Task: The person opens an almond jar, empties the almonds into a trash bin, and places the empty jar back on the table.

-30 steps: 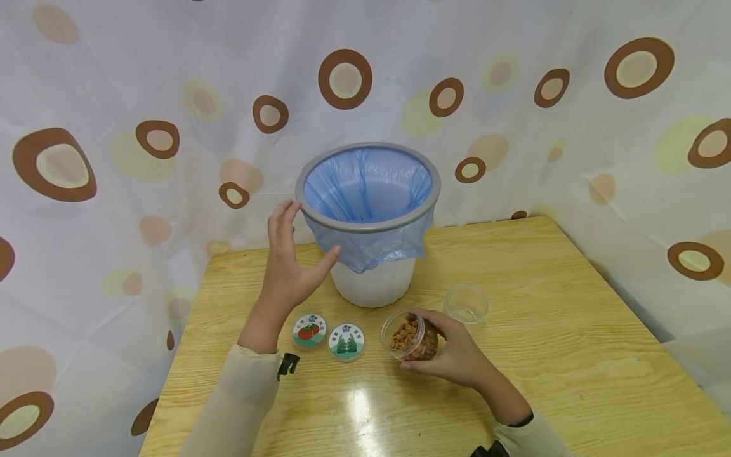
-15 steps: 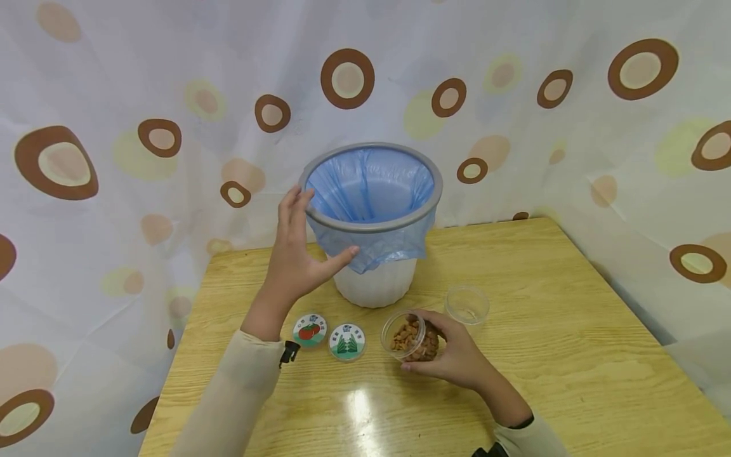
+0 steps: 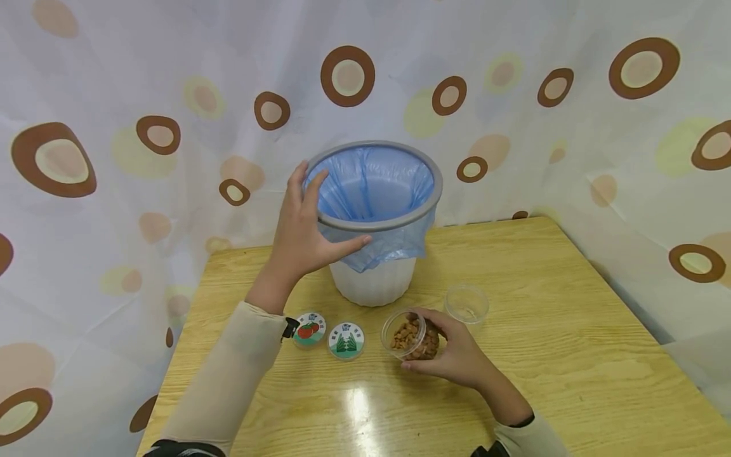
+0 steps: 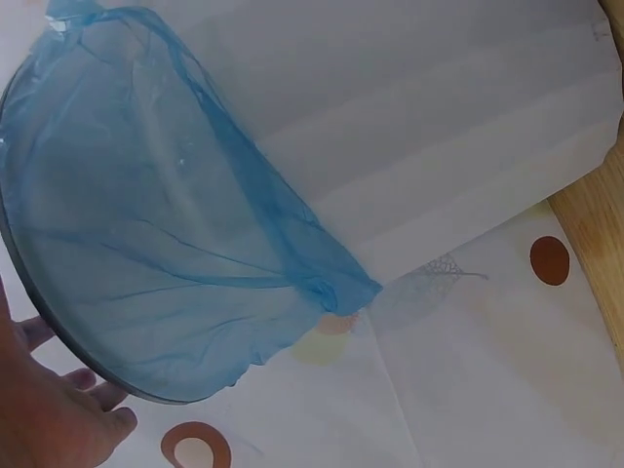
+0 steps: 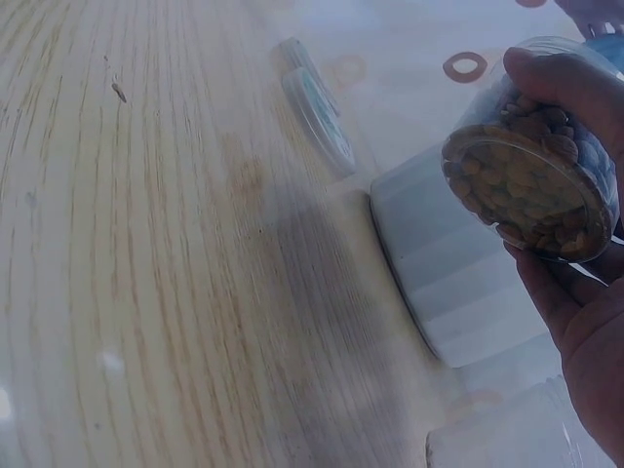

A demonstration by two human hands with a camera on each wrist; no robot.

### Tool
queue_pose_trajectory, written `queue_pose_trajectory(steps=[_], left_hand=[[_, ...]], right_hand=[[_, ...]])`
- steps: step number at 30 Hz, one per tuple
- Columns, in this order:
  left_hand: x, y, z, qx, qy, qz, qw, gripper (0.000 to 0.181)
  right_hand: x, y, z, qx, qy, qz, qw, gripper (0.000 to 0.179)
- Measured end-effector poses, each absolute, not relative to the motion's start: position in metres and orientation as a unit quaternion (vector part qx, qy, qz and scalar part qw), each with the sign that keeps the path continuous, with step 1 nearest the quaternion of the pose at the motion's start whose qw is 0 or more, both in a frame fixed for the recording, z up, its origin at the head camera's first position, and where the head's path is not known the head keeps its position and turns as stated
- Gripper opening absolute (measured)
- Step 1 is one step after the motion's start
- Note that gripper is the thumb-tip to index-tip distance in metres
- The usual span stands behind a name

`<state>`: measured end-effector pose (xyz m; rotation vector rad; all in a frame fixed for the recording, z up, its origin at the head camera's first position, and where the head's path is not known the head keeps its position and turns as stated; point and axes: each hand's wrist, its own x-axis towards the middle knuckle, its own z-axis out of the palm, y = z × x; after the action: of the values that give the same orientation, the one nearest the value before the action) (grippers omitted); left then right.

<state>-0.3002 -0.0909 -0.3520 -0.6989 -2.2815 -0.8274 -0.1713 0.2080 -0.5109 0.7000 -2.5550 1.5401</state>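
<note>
My left hand [image 3: 299, 238] is spread at the left side of the gray bin rim [image 3: 394, 223], thumb stretched out in front. In the left wrist view, its fingertips [image 4: 109, 398] show beside the rim; whether they touch it I cannot tell. A blue plastic bag [image 3: 374, 184] lines the white trash bin [image 3: 374, 285] and folds over the outside. My right hand [image 3: 459, 358] grips a clear plastic jar [image 3: 407, 335] of brown nut-like pieces. The jar is tilted, its mouth facing left, in front of the bin. In the right wrist view, the pieces show through the jar's bottom [image 5: 526, 190].
Left of the jar lie two round discs, one with a tomato picture [image 3: 309, 330], one with a green leafy picture [image 3: 346, 343]. A clear round container [image 3: 466, 304] sits right of the bin on the wooden table [image 3: 548, 304]. A patterned curtain [image 3: 217, 70] hangs behind.
My left hand has moved up and to the right, from beside the bin's rim to partly in front of it. The right hand and jar stay nearly still.
</note>
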Motion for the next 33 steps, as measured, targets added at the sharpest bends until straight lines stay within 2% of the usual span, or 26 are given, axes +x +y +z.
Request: queue_pose_trajectory(steps=[10,18,33], left_hand=[[-0.313,-0.085,-0.344,-0.268,-0.871,-0.299,0.283,0.126],[-0.323,-0.078,-0.342,-0.261,-0.889,-0.258,0.274,0.118],[-0.321,-0.077,-0.340,-0.249,-0.906,-0.235,0.249,0.115]], right_hand=[[-0.172,0.209,-0.511,0.227,-0.837,0.496,0.035,0.086],[-0.173,0.211,-0.510,0.221,-0.836,0.502,0.032,0.086],[-0.173,0.229,-0.495,0.195,-0.846,0.492,0.064,0.086]])
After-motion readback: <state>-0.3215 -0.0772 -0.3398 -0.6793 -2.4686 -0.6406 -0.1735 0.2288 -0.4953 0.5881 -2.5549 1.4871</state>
